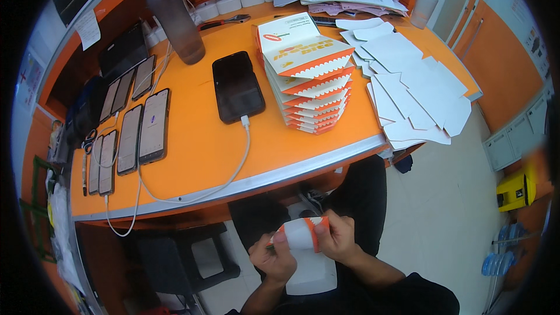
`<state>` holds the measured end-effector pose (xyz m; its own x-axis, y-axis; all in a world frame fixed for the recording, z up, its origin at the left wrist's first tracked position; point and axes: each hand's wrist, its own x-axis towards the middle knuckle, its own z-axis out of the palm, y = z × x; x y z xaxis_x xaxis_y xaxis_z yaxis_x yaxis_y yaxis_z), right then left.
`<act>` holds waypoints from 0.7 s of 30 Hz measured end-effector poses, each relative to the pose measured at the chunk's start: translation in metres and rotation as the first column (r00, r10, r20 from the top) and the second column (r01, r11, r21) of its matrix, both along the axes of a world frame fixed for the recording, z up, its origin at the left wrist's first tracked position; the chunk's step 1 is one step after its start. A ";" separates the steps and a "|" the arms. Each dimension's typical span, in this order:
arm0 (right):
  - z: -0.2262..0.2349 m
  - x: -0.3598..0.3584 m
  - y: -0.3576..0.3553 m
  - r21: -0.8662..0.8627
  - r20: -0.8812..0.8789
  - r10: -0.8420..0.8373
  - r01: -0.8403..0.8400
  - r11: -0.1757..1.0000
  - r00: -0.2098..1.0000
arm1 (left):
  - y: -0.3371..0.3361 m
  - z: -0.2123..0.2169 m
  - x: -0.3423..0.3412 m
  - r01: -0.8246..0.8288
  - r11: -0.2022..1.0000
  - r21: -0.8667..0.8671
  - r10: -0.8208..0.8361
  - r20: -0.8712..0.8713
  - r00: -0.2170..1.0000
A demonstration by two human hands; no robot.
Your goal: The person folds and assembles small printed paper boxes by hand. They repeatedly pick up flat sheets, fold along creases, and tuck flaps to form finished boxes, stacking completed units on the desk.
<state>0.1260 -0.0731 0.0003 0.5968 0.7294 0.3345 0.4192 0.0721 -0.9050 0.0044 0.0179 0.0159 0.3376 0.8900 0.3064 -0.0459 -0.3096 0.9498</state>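
Observation:
Over my lap I hold a partly folded cardboard food box [312, 271], white inside with orange, scalloped-edged flaps. My left hand [274, 258] pinches its left flap with the thumb on top. At its upper right corner, my right hand [338, 236] grips the orange side panel between thumb and fingers. The box's long white panel hangs down toward me. On the orange table [198, 157] ahead stands a stack of folded boxes [312, 55], nested in one another. Right of the stack lie several flat white box blanks [420, 84], overlapping and reaching past the table's front edge.
A black phone [238, 87] with a white charging cable [242, 160] lies left of the stack. More phones [154, 125] line the left side. Behind them stands a grey bottle [175, 20] with a blue lid. A dark stool [186, 256] is at lower left.

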 end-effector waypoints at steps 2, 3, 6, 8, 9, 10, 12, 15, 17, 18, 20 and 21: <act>0.000 0.001 0.000 -0.014 0.041 0.039 -0.039 0.999 0.998 | 0.001 -0.004 0.000 -0.056 0.998 -0.009 0.056 -0.005 0.998; -0.001 -0.002 0.002 -0.012 0.041 0.040 -0.040 0.999 0.998 | 0.002 -0.006 0.000 -0.084 0.996 -0.015 0.084 -0.007 0.996; -0.011 -0.004 0.001 0.005 0.122 0.004 -0.005 1.000 0.993 | 0.003 -0.011 0.000 -0.068 0.995 -0.076 0.075 0.091 0.993; -0.014 -0.003 -0.001 0.020 0.182 -0.036 0.033 0.999 0.983 | 0.004 -0.010 -0.004 0.053 0.992 -0.117 -0.046 0.064 0.997; -0.014 0.000 -0.002 0.028 0.205 -0.059 0.055 0.998 0.977 | 0.004 -0.009 -0.005 0.113 0.984 -0.138 -0.107 0.052 0.993; -0.014 0.002 -0.002 0.041 0.226 -0.080 0.073 0.996 0.971 | 0.005 -0.005 -0.004 0.172 0.971 -0.168 -0.165 0.057 0.985; -0.010 0.008 -0.003 0.118 0.189 -0.124 0.103 0.988 0.974 | 0.007 0.004 -0.001 0.286 0.931 -0.226 -0.277 0.071 0.958; -0.012 0.017 -0.007 0.210 0.220 -0.162 0.116 0.971 0.962 | 0.017 -0.012 -0.008 0.466 0.832 -0.303 -0.478 0.036 0.877; -0.016 0.021 -0.010 0.235 0.246 -0.169 0.111 0.966 0.954 | 0.023 -0.010 -0.011 0.538 0.787 -0.302 -0.577 -0.051 0.815; -0.016 0.022 -0.011 0.232 0.252 -0.167 0.108 0.967 0.953 | 0.022 -0.007 -0.010 0.524 0.794 -0.309 -0.572 -0.085 0.816; -0.015 0.021 -0.011 0.207 0.220 -0.158 0.112 0.972 0.963 | 0.020 -0.004 -0.008 0.494 0.808 -0.320 -0.559 -0.153 0.815; -0.013 0.017 -0.011 0.186 0.182 -0.154 0.120 0.975 0.971 | 0.018 -0.003 -0.007 0.467 0.831 -0.301 -0.526 -0.153 0.837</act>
